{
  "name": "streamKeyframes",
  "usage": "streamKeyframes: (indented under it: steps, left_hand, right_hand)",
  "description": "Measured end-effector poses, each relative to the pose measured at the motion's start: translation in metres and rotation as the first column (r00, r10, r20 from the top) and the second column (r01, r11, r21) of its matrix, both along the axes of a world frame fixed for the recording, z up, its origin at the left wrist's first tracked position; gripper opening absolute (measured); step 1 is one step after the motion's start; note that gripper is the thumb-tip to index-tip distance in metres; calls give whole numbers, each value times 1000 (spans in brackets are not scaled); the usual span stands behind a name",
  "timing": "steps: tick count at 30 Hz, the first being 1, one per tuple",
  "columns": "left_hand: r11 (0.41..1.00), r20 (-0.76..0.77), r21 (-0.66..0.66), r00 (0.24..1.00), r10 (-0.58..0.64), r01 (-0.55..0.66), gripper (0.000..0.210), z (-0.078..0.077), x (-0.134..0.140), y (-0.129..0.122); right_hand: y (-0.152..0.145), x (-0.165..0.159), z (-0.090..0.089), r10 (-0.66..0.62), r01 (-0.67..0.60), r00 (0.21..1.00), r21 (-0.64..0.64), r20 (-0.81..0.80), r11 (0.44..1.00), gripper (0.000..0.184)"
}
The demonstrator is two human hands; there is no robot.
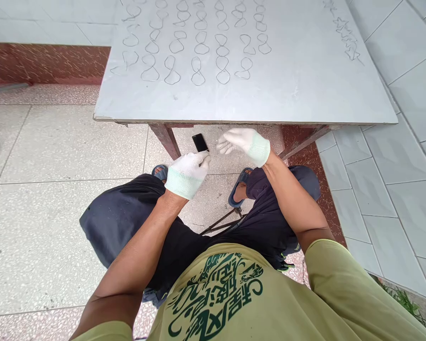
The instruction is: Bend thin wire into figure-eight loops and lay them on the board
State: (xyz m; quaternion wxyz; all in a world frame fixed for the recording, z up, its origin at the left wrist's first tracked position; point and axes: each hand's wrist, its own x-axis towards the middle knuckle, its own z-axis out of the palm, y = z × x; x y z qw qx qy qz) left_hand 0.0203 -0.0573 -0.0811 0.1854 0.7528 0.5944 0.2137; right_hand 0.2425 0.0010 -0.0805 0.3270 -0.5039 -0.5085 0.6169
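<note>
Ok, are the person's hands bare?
No, the left hand and the right hand both wear white gloves with pale green cuffs.

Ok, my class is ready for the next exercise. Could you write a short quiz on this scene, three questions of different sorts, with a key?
1. True or false: the left hand and the right hand are both resting on top of the table.

2. Multiple choice: most of the thin wires laid out in rows look like:
A) squares
B) figure eights
C) straight rods

3. Fill in the blank: the row of jagged shapes lies toward the person's ______ side of the table.

Key:
1. False; both gloved hands are held in front of its near edge.
2. B
3. right
</note>
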Motion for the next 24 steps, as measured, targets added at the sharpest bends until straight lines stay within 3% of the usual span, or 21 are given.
streamKeyframes:
  steps: [3, 5, 8, 12, 18, 24]
  left_hand:
    - [999, 104, -38, 995, -6, 10, 27, 2, 3, -4]
    - [988, 255, -152, 967, 16, 24, 27, 4, 4, -5]
    - [928, 499, -352, 863, 79, 118, 23, 4, 4, -3]
    - [844, 700, -450, 702, 131, 291, 25, -4, 0, 6]
    - [674, 779, -557, 587, 221, 486, 42, -15, 2, 15]
    - [629, 795, -543, 581, 174, 556, 51, -15, 5, 14]
  right_hand:
    - [-3, -2, 2, -15, 11, 999, 86, 50, 996, 20]
    - [-8, -4, 6, 20, -31, 997, 146, 81, 989, 15]
    - [-15, -3, 18, 53, -61, 997, 196, 49, 979, 25]
    - [-22, 1, 29, 99, -119, 991, 238, 94, 964, 29]
    - [-25, -9, 25, 203, -250, 954, 210, 221, 945, 38]
    - [-29, -20, 18, 158, -174, 982, 178, 101, 968, 37]
